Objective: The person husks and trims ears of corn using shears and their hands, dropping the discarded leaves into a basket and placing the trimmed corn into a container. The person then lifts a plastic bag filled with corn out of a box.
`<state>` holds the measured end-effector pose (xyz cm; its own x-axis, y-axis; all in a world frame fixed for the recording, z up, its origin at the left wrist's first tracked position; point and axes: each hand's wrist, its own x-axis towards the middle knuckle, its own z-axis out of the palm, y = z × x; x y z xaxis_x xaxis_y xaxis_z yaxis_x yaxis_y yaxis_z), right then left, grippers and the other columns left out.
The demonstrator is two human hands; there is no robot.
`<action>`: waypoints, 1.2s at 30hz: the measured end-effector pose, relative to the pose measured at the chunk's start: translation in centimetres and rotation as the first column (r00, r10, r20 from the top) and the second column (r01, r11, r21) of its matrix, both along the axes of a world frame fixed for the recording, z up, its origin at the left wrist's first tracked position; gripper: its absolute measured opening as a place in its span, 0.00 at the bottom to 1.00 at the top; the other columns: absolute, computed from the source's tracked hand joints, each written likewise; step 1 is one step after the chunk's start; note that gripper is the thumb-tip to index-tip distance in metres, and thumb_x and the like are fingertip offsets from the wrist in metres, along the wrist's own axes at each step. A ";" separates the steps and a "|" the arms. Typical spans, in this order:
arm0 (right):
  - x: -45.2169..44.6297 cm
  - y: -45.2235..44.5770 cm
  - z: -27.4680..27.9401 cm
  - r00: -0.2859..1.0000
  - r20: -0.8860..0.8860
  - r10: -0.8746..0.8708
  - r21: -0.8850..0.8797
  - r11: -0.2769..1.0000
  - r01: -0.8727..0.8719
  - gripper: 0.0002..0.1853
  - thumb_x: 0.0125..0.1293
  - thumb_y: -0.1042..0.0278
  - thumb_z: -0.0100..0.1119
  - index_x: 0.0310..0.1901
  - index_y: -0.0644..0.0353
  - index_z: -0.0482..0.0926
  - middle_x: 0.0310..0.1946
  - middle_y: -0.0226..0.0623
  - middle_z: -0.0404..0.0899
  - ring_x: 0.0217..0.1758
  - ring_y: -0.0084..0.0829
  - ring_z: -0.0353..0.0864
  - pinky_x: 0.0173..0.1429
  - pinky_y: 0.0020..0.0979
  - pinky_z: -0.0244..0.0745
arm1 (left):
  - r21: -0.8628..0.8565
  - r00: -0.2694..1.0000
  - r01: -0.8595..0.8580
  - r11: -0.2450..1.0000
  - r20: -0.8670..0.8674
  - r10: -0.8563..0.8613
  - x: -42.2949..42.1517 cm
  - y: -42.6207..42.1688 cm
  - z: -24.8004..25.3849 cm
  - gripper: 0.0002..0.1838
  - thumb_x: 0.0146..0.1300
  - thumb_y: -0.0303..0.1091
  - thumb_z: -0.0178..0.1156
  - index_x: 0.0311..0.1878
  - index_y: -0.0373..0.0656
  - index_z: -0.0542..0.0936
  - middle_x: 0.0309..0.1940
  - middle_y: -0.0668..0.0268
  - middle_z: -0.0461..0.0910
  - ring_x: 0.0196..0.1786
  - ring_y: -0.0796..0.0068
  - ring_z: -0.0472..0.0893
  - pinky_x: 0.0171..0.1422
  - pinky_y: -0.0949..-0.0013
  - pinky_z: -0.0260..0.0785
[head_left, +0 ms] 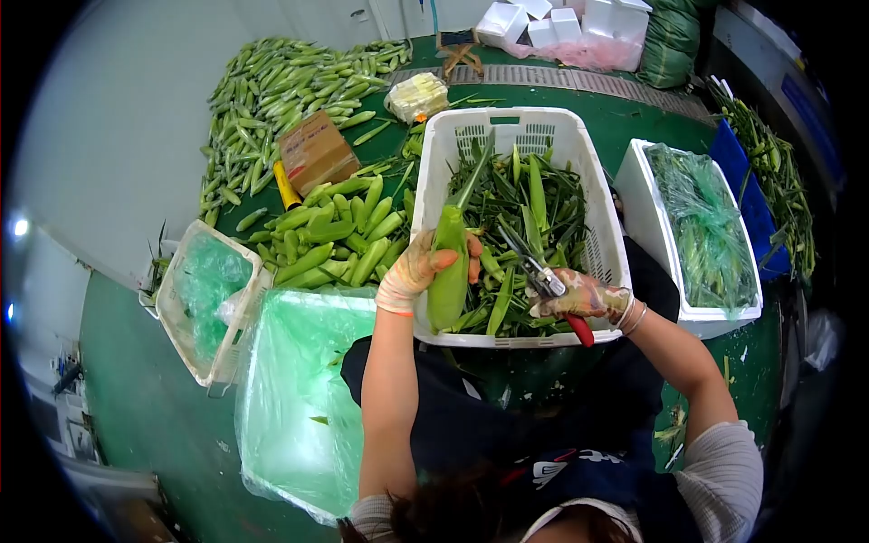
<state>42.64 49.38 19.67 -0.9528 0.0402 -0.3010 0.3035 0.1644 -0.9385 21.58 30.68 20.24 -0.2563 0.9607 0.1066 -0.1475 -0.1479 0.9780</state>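
Note:
My left hand (418,270), in a pale glove, is wrapped round a green ear of corn (447,290) with its husk on and a long leafy end pointing up. My right hand (584,297), in a patterned glove, holds pruning shears (577,328) with red handles, a little to the right of the ear. Both hands are over the near part of a white crate (601,195), which holds loose green leaves and husks (568,195). The shears and the ear are apart.
Husked-on corn (312,240) is heaped left of the crate, with more corn (262,118) behind a cardboard box (319,152). A plastic-lined box (303,398) stands at the near left, a basket (166,299) beyond it. At right is a white foam box (665,217).

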 end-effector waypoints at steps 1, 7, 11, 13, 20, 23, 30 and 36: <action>-0.1 0.0 -0.2 0.998 -0.037 0.051 0.007 0.999 -0.050 0.15 0.55 0.62 0.68 0.38 0.59 0.72 0.29 0.27 0.74 0.34 0.20 0.73 0.42 0.25 0.71 | -0.002 1.000 0.001 1.000 -0.001 -0.001 0.0 0.0 -0.2 0.37 0.44 0.60 0.71 0.44 0.34 0.75 0.29 0.60 0.79 0.33 0.68 0.79 0.41 0.68 0.73; -0.2 -0.7 -0.9 0.972 -0.112 0.205 0.121 0.974 -0.192 0.20 0.54 0.60 0.69 0.42 0.58 0.71 0.30 0.31 0.76 0.34 0.25 0.74 0.43 0.28 0.71 | 0.085 0.967 0.082 0.993 0.233 -0.100 0.4 -0.2 -1.1 0.36 0.41 0.57 0.74 0.42 0.34 0.75 0.27 0.57 0.80 0.31 0.62 0.80 0.38 0.63 0.74; -0.3 -1.2 -0.2 0.968 -0.118 0.223 0.104 0.972 -0.211 0.20 0.53 0.61 0.68 0.43 0.59 0.71 0.32 0.32 0.76 0.36 0.25 0.74 0.43 0.28 0.71 | 0.097 0.958 0.105 0.990 0.258 -0.127 0.3 -0.4 -1.3 0.36 0.41 0.57 0.74 0.41 0.34 0.76 0.27 0.57 0.80 0.31 0.61 0.80 0.38 0.62 0.74; -0.3 -1.5 0.2 0.970 -0.123 0.212 0.092 0.975 -0.202 0.20 0.53 0.62 0.68 0.43 0.59 0.71 0.32 0.32 0.76 0.36 0.25 0.74 0.43 0.28 0.71 | 0.091 0.957 0.118 0.989 0.256 -0.137 0.1 -0.4 -1.6 0.36 0.41 0.57 0.74 0.41 0.34 0.76 0.27 0.57 0.80 0.31 0.61 0.80 0.38 0.62 0.74; -0.7 -1.3 0.6 0.971 -0.147 0.187 0.027 0.982 -0.185 0.19 0.54 0.63 0.67 0.43 0.59 0.71 0.30 0.30 0.74 0.35 0.23 0.73 0.43 0.28 0.71 | 0.085 0.953 0.160 0.984 0.247 -0.176 0.6 -0.1 -1.9 0.34 0.43 0.56 0.72 0.41 0.33 0.76 0.28 0.56 0.80 0.30 0.61 0.80 0.37 0.61 0.74; -1.3 -1.3 2.7 0.972 -0.144 0.188 0.146 0.975 -0.167 0.16 0.54 0.64 0.69 0.38 0.59 0.72 0.27 0.29 0.76 0.32 0.22 0.75 0.38 0.27 0.72 | 0.012 0.945 0.253 0.967 0.212 -0.249 1.1 0.4 -1.5 0.34 0.43 0.56 0.72 0.41 0.33 0.76 0.27 0.55 0.79 0.30 0.62 0.80 0.36 0.62 0.74; -0.7 0.1 -0.2 0.927 -0.040 -0.373 -0.455 0.833 0.315 0.10 0.58 0.70 0.65 0.35 0.61 0.71 0.23 0.32 0.75 0.23 0.23 0.77 0.28 0.25 0.78 | -0.047 0.981 0.111 0.993 0.166 -0.102 -0.4 0.3 -2.4 0.35 0.48 0.60 0.67 0.42 0.34 0.76 0.27 0.57 0.80 0.31 0.65 0.79 0.39 0.64 0.75; 1.5 -0.1 -2.4 0.995 -0.052 -0.088 0.083 0.992 0.092 0.19 0.55 0.58 0.68 0.37 0.61 0.72 0.29 0.33 0.76 0.33 0.26 0.76 0.40 0.29 0.72 | -0.036 0.461 -0.708 0.705 0.733 0.501 -2.6 2.2 -3.7 0.30 0.60 0.63 0.54 0.43 0.39 0.73 0.33 0.61 0.77 0.35 0.65 0.76 0.50 0.61 0.72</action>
<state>44.19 49.28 17.24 -0.9574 0.1499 -0.2467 0.2754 0.2180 -0.9363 19.02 32.88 16.58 -0.8555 0.4955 -0.1503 -0.4864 -0.6693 0.5617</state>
